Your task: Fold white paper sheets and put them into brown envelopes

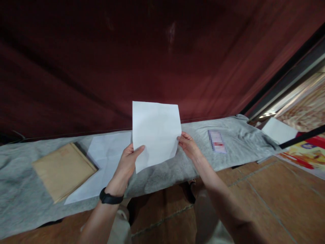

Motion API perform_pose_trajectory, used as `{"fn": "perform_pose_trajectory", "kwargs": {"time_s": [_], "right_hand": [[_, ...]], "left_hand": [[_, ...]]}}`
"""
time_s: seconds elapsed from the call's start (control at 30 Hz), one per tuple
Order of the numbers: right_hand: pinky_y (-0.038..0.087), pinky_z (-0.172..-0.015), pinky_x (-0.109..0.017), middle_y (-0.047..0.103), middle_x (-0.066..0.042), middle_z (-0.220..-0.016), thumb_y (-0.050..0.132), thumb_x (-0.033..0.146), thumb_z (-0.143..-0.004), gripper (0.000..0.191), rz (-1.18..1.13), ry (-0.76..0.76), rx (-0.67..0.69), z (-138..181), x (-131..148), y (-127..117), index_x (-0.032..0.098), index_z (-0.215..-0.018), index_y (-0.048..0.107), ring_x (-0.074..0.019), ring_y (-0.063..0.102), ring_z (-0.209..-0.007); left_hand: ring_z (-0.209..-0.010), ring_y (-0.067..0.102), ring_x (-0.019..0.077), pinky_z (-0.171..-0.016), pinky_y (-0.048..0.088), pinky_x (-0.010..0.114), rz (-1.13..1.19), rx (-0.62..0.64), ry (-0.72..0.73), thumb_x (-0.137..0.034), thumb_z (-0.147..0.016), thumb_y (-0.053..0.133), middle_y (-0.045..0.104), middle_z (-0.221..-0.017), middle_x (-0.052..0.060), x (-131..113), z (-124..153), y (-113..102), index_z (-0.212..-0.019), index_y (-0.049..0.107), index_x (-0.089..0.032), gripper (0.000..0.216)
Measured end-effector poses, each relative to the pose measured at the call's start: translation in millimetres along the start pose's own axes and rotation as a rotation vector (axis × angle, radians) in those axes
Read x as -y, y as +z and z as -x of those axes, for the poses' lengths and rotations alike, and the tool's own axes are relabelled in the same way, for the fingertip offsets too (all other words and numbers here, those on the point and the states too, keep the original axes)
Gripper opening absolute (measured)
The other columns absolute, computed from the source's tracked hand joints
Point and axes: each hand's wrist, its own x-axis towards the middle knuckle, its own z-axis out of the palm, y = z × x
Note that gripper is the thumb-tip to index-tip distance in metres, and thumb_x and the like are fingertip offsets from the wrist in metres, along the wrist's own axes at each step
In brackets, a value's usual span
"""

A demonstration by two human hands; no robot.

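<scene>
A blank white sheet of paper [156, 132] is held up in front of me, above the cloth-covered bench. My left hand [128, 161] grips its lower left edge, thumb on the near face and fingers behind. At the right edge, my right hand [187, 144] pinches the paper between thumb and fingers. Left of it, another white paper [108, 152] with fold creases lies on the cloth. A stack of brown envelopes [64, 169] rests partly over that paper.
Grey cloth [162, 181] covers the long narrow bench. To the right lies a small purplish printed item [217, 141], its print blurred. A dark red curtain-like surface [162, 61] rises behind. Further right are a white box-like object [278, 130] and a colourful printed package [307, 154] near the tiled floor [269, 193].
</scene>
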Motion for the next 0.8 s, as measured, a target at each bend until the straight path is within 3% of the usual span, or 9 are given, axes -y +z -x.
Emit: {"fn": "perform_pose_trajectory", "kwargs": {"time_s": [0.17,0.23,0.3,0.47,0.6,0.7,0.8], "right_hand": [[0.05,-0.095,-0.034,0.076,0.003,-0.084,0.082,0.035,-0.07,0.018,0.151,-0.2,-0.024,-8.7,15.1,-4.1,0.027,-0.083,0.072,-0.0203,0.068,-0.093],[0.049,-0.097,-0.035,0.076,0.003,-0.085,0.08,0.034,-0.072,0.015,0.218,-0.214,-0.029,-8.0,18.6,-7.8,0.028,-0.083,0.072,-0.0219,0.068,-0.096],[0.048,-0.1,-0.036,0.077,0.003,-0.09,0.08,0.032,-0.071,0.017,0.266,-0.204,0.011,-5.3,19.9,-12.7,0.028,-0.087,0.074,-0.023,0.068,-0.102],[0.046,-0.109,-0.039,0.079,0.002,-0.106,0.084,0.034,-0.069,0.029,0.343,-0.08,0.208,5.8,13.0,-29.9,0.027,-0.097,0.078,-0.0241,0.067,-0.113],[0.052,-0.103,-0.043,0.08,0.002,-0.094,0.086,0.038,-0.068,0.019,0.461,-0.015,0.189,12.4,-4.5,-47.1,0.028,-0.082,0.079,-0.0251,0.07,-0.102],[0.053,-0.103,-0.048,0.079,-0.001,-0.097,0.085,0.035,-0.073,0.01,0.587,-0.106,0.184,14.4,-18.2,-58.8,0.028,-0.076,0.079,-0.0276,0.071,-0.103],[0.044,-0.116,-0.055,0.078,-0.004,-0.111,0.083,0.028,-0.077,0.007,0.747,-0.26,0.202,16.9,-28.6,-69.2,0.028,-0.084,0.081,-0.0344,0.063,-0.125]], "left_hand": [[-0.099,0.072,0.0255,-0.096,0.054,0.041,-0.502,-0.069,0.523,-0.038,-0.08,0.074,0.08,-0.098,0.005,-8.0,-22.2,-11.6,-0.088,0.079,-0.02,0.02],[-0.109,0.069,0.0266,-0.105,0.049,0.045,-0.73,-0.07,0.699,-0.033,-0.086,0.066,0.079,-0.099,0.005,-10.1,-31.5,-17.4,-0.081,0.078,-0.022,0.017],[-0.115,0.066,0.0269,-0.11,0.045,0.047,-0.927,-0.051,0.788,-0.029,-0.089,0.06,0.079,-0.097,0.006,-7.9,-39.5,-22.9,-0.075,0.075,-0.024,0.021],[-0.116,0.066,0.025,-0.104,0.052,0.042,-1.18,0.118,0.77,-0.022,-0.093,0.05,0.078,-0.093,0.008,15.6,-49.8,-35.8,-0.069,0.071,-0.024,0.032],[-0.122,0.064,0.0253,-0.109,0.052,0.043,-1.301,0.27,0.691,-0.019,-0.091,0.048,0.078,-0.101,0.009,35.2,-53.3,-48.8,-0.076,0.076,-0.024,0.032],[-0.13,0.061,0.0268,-0.115,0.048,0.046,-1.334,0.333,0.64,-0.019,-0.091,0.048,0.076,-0.117,0.012,47.0,-53.8,-58.8,-0.091,0.079,-0.021,0.03],[-0.14,0.053,0.0271,-0.121,0.04,0.05,-1.296,0.404,0.637,-0.022,-0.09,0.052,0.068,-0.136,0.013,55.0,-46.4,-66.5,-0.117,0.075,-0.019,0.035]]}}
